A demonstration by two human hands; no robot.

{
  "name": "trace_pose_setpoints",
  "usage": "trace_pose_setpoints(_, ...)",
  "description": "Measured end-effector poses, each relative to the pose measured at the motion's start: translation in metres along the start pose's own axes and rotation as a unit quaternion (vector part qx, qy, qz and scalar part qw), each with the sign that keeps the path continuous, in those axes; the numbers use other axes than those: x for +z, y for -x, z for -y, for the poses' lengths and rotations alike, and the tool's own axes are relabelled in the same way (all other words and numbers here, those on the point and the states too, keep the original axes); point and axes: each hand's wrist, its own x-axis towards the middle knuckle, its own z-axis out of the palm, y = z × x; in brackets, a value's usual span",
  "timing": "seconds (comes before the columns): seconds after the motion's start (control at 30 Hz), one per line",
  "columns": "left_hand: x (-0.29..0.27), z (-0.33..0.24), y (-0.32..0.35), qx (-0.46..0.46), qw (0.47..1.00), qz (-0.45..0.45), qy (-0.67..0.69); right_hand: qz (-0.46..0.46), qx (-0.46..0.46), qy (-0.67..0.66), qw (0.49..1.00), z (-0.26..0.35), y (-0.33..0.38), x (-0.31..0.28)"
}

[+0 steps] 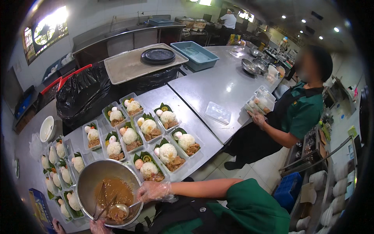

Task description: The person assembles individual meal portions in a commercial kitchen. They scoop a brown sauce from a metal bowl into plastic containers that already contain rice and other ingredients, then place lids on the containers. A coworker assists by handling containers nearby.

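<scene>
A steel mixing bowl (83,179) of brown sauce stands by the table's near edge. My right hand (152,191), in a clear glove, closes on the handle of a serving spoon (124,208) at the bowl's right rim. Meat lies under the spoon's end. At the lower edge my gloved left hand (100,227), partly cut off, grips thin metal tongs (102,210) reaching into the bowl. Beyond the bowl, several clear tubs (170,153) hold rice, meat, egg and green leaf. To its left, more tubs (66,175) show rice and leaf, with no meat visible.
Another hand (58,226) shows at lower left. On the right a co-worker (300,105) holds stacked clear tubs (260,100). A clear lid (218,113) lies on the steel table. A tray (128,58) bears a black lid (157,56) beside a blue bin (196,54).
</scene>
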Motion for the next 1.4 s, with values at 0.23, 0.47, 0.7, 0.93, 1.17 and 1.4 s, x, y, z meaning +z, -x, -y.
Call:
trace_pose_setpoints(0.23,0.119,-0.014,-0.045,0.089,0.989,0.114,0.014,-0.089,0.066,-0.072,0.991,0.012,0.080,-0.125)
trace_pose_setpoints(0.47,0.322,-0.080,-0.051,0.046,0.970,0.233,-0.044,-0.166,0.040,0.063,0.983,0.028,0.178,-0.281)
trace_pose_setpoints(0.7,0.574,-0.112,-0.030,0.049,0.907,0.416,0.056,-0.328,0.087,0.109,0.934,-0.003,0.279,-0.420)
trace_pose_setpoints(0.93,0.748,-0.054,-0.086,-0.074,0.875,0.469,0.093,-0.481,0.049,0.043,0.874,-0.075,0.321,-0.500)
trace_pose_setpoints(1.17,0.794,-0.075,-0.052,-0.121,0.864,0.489,0.015,-0.554,0.177,0.031,0.813,-0.079,0.332,-0.538)
trace_pose_setpoints(1.4,0.710,-0.117,-0.061,0.109,0.872,0.443,-0.178,-0.584,0.113,0.079,0.800,-0.094,0.335,-0.552)
